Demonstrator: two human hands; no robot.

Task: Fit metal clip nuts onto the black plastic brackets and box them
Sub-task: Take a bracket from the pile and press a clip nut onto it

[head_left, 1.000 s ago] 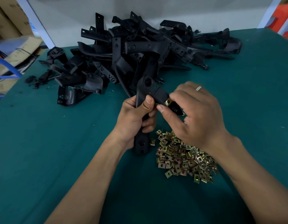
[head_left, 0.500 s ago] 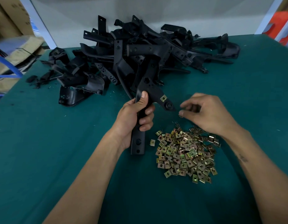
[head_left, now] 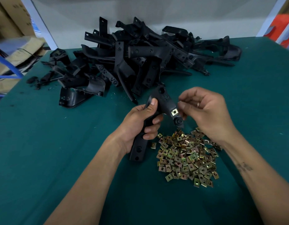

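Black bracket (head_left: pixel 163 103) gripped by left hand (head_left: pixel 139 122), right hand (head_left: pixel 207 111) returned, perhaps pinching a nut.

The flat table surface (head_left: pixel 43 151) is covered in plain teal-green cloth. On it lies a heap of matte black moulded plastic brackets (head_left: pixel 140 59); the single black plastic bracket (head_left: pixel 158 101) lifted above the cloth carries one pale silvery-gold square metal clip nut (head_left: pixel 174 112). The loose pile of small square metal clip nuts (head_left: pixel 186 157) shimmers brassy yellow with pinkish and greenish tints. At far right stands something orange-red (head_left: pixel 283 28), perhaps a crate.
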